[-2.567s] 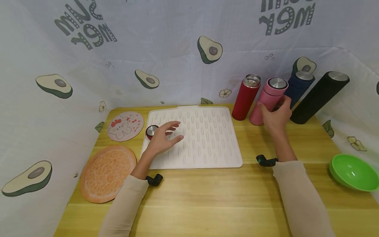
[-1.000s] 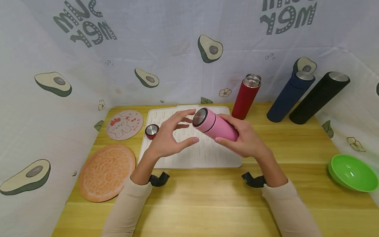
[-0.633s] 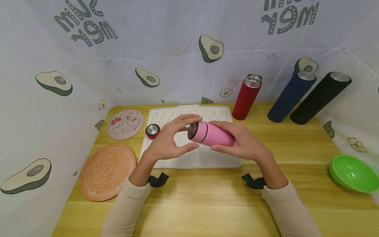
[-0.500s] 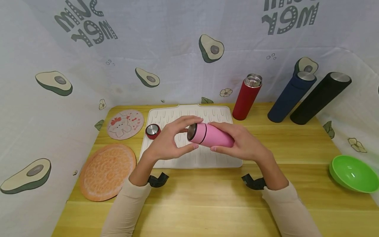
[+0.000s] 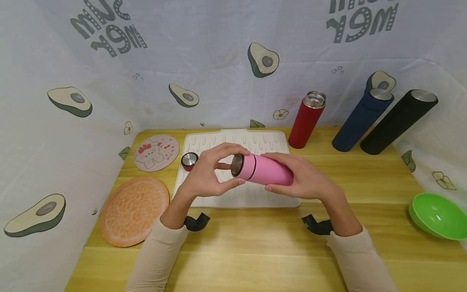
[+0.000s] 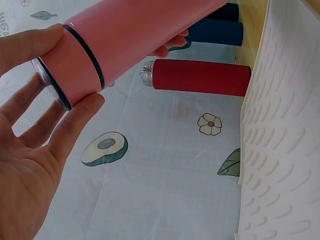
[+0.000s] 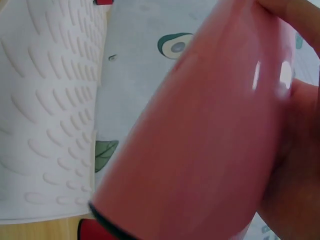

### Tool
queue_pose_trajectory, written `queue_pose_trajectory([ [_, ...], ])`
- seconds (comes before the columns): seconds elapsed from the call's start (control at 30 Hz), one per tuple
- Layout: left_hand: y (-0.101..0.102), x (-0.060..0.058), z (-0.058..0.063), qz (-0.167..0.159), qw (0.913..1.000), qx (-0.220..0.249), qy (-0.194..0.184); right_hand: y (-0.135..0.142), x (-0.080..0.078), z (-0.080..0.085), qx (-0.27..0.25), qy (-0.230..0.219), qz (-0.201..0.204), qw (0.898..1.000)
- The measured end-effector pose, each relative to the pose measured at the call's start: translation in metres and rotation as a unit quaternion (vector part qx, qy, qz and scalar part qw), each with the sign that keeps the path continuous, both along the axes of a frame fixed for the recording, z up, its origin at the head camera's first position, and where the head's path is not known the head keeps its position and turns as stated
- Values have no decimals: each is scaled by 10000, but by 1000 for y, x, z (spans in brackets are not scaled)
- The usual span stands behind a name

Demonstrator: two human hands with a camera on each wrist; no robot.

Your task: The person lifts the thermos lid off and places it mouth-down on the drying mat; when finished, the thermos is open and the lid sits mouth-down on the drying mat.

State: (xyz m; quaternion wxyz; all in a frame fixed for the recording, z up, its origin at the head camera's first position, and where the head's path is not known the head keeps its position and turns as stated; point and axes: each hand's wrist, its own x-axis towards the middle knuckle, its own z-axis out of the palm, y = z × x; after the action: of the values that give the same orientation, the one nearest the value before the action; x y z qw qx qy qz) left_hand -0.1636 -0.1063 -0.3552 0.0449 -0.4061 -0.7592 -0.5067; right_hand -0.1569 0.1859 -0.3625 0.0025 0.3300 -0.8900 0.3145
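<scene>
A pink thermos (image 5: 273,170) is tilted nearly sideways above the white ribbed mat (image 5: 277,142), its capped end pointing left. My right hand (image 5: 310,177) grips its body, with the thumb in front and the fingers over the top. My left hand (image 5: 204,172) is at the other end, pinching the pink cap (image 5: 249,166) between thumb and index finger. In the left wrist view the other fingers reach around the cap's metal top (image 6: 47,80). A black ring separates cap from body, and the cap sits on the thermos.
A red thermos (image 5: 305,123) without its lid stands behind, beside a blue thermos (image 5: 359,121) and a black one (image 5: 397,121). A red lid (image 5: 189,160) lies on the mat's left. Two round mats, pink (image 5: 157,152) and orange (image 5: 135,211), lie left; a green bowl (image 5: 438,217) stands right.
My right hand has lifted the pink thermos from the back row and brought it left over the mat, tilting it. My left hand has closed from open fingers onto its cap.
</scene>
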Motion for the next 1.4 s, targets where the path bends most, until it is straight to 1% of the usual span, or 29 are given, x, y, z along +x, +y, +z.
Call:
queue_pose_trajectory([
  [0.17, -3, -1, -2, 93, 9995, 201, -209, 1, 1, -1, -141, 12, 30, 9999],
  [0.3, -5, 0, -2, 205, 9989, 227, -363, 0, 2, 1, -179, 227, -41, 9996],
  [0.37, -4, 0, -2, 318, 9984, 237, -403, -1, 2, 1, -184, 411, -83, 9990],
  [0.57, -1, -2, -4, 909, 9937, 251, -599, -3, 3, -1, -191, 1074, -331, 9935],
  [0.67, 2, -2, -5, 1268, 9889, 245, -731, -4, 4, -1, -160, 1301, -436, 9904],
  [0.77, 5, -2, -7, 1674, 9821, 176, -842, -6, 4, -1, -125, 1489, -510, 9875],
  [0.83, 6, -2, -7, 1825, 9790, 120, -905, -7, 4, -2, -109, 1592, -541, 9857],
  [0.9, 7, -2, -7, 1757, 9796, 80, -970, -7, 4, -2, -93, 1649, -588, 9845],
  [0.93, 7, -2, -7, 1629, 9817, 74, -988, -6, 4, -2, -92, 1666, -618, 9840],
  [1.0, 6, -3, -8, 1178, 9885, 95, -939, -5, 4, -3, -139, 1655, -654, 9839],
  [1.07, 5, -4, -9, 608, 9947, 184, -807, -3, 3, -3, -213, 1620, -668, 9843],
  [1.13, 3, -6, -9, 100, 9979, 246, -592, -2, 3, -4, -270, 1605, -653, 9845],
  [1.2, 2, -6, -9, -263, 9986, 262, -375, -2, 2, -4, -291, 1588, -613, 9850],
  [1.23, 2, -7, -9, -368, 9985, 270, -294, -1, 2, -4, -268, 1583, -591, 9853],
  [1.3, 1, -7, -10, -465, 9984, 252, -200, -1, 2, -4, -210, 1560, -558, 9859],
  [1.4, 0, -8, -10, -460, 9984, 269, -202, -1, 2, -4, -117, 1459, -496, 9880],
])
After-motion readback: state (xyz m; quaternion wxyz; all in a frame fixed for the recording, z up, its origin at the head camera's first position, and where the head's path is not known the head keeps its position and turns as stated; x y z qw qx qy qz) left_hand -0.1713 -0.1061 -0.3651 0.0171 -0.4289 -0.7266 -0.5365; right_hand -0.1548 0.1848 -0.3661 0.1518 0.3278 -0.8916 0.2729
